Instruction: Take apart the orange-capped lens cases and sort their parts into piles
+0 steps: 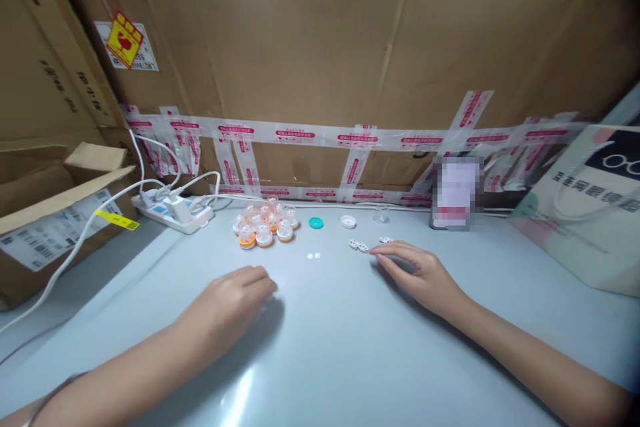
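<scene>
My left hand hovers over the table with its fingers curled in; whether anything is inside them is hidden. My right hand reaches in from the right, its fingertips at small white patterned pieces, thumb and fingers somewhat apart. Two tiny white discs lie between the hands. Behind them are a green ring-like disc, a white round cap and a clear cup-shaped part. A cluster of clear-topped round pieces with orange and white bases stands left of the green disc.
A white power strip with cables sits at the back left, beside an open cardboard box. A phone-like object, pixelated, leans at the back right. A paper bag stands far right. Taped cardboard forms the back.
</scene>
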A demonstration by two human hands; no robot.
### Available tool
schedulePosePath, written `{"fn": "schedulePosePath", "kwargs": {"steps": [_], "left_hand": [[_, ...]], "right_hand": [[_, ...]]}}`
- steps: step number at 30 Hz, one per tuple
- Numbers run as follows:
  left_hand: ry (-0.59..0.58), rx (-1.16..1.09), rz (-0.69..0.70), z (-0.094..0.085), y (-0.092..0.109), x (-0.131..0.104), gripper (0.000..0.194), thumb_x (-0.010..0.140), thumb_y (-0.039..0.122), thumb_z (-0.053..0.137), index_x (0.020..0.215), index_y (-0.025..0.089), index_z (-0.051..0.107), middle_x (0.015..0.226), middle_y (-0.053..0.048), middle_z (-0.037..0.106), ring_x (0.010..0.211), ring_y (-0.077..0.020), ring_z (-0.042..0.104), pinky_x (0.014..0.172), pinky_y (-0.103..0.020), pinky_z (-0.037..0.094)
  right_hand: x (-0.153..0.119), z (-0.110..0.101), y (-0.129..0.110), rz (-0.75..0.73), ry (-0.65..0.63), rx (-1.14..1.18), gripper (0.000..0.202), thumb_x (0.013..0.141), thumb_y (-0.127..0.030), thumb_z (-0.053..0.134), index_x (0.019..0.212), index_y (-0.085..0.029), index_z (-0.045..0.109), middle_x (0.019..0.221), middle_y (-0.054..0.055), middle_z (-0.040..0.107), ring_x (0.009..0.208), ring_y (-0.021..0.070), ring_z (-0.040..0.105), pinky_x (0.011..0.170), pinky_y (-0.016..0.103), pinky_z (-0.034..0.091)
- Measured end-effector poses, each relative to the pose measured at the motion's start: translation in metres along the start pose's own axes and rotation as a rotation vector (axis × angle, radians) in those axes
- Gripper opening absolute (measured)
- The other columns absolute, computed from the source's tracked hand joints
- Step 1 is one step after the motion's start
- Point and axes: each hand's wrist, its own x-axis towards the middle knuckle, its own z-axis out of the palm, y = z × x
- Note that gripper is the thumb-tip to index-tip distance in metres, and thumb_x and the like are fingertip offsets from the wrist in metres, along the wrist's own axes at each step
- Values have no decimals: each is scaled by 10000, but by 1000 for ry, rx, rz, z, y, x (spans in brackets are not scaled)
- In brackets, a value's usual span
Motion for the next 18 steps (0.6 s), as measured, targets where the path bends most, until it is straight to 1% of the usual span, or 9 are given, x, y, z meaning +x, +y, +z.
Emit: {"fn": "schedulePosePath", "kwargs": {"steps": [2, 3, 4, 6, 7, 9, 11, 14, 18], "left_hand": [[63, -9, -137, -15, -27, -20, 223, 864, 205, 378, 870, 185, 600, 800, -47, 633, 686, -135, 594, 625, -222, 466], [96, -8, -206, -21, -39, -29, 210, 857, 263, 407, 852, 192, 605, 772, -36, 642, 632, -127, 588, 589, -212, 462], [100, -3, -268, -27, -50, -36, 200, 841, 319, 445, 838, 204, 608, 760, -25, 651, 593, -121, 580, 558, -204, 458], [120, -7, -347, -35, -64, -45, 210, 808, 381, 485, 824, 217, 616, 731, -14, 662, 577, -125, 582, 523, -193, 454], [109, -22, -374, -36, -67, -47, 217, 799, 393, 495, 828, 218, 620, 725, -12, 666, 583, -128, 587, 526, -193, 460], [77, -68, -404, -35, -68, -45, 235, 796, 397, 498, 853, 206, 624, 723, -16, 671, 602, -134, 597, 549, -198, 474], [45, -119, -413, -30, -62, -38, 248, 803, 386, 493, 894, 191, 616, 743, -25, 675, 621, -135, 601, 579, -207, 483], [29, -178, -384, -21, -49, -23, 243, 810, 366, 484, 925, 184, 597, 777, -28, 671, 664, -134, 606, 617, -217, 484], [-13, -214, -312, -12, -36, -6, 187, 815, 305, 462, 902, 190, 581, 792, -18, 658, 688, -127, 609, 626, -217, 478]], "right_hand": [[2, 0, 1, 15, 0, 3, 214, 817, -333, 481, 903, -253, 659, 959, 40, 667, 906, 195, 614, 834, 335, 477], [2, 0, 1, 22, -3, 4, 217, 817, -339, 481, 901, -251, 660, 961, 44, 667, 910, 199, 613, 838, 338, 476], [3, 0, 1, 30, -6, 6, 219, 817, -345, 481, 897, -250, 662, 962, 47, 667, 912, 203, 613, 839, 340, 477], [3, 1, 1, 51, -9, 10, 223, 818, -355, 479, 889, -251, 663, 965, 48, 666, 913, 206, 612, 829, 337, 482], [3, 1, 1, 61, -10, 11, 224, 819, -357, 478, 888, -253, 664, 967, 47, 665, 914, 205, 612, 823, 332, 484], [3, 2, 1, 77, -6, 10, 221, 819, -357, 480, 883, -253, 665, 966, 41, 665, 913, 200, 612, 818, 320, 484], [3, 3, 2, 85, -5, 5, 215, 818, -354, 485, 881, -251, 664, 960, 38, 664, 907, 195, 611, 821, 313, 479], [1, 2, 1, 82, -5, 4, 211, 819, -350, 484, 882, -251, 660, 953, 35, 662, 897, 190, 610, 813, 310, 476], [1, 0, 2, 84, -8, 6, 215, 823, -349, 477, 887, -254, 659, 951, 29, 661, 900, 186, 609, 804, 302, 477]]}}
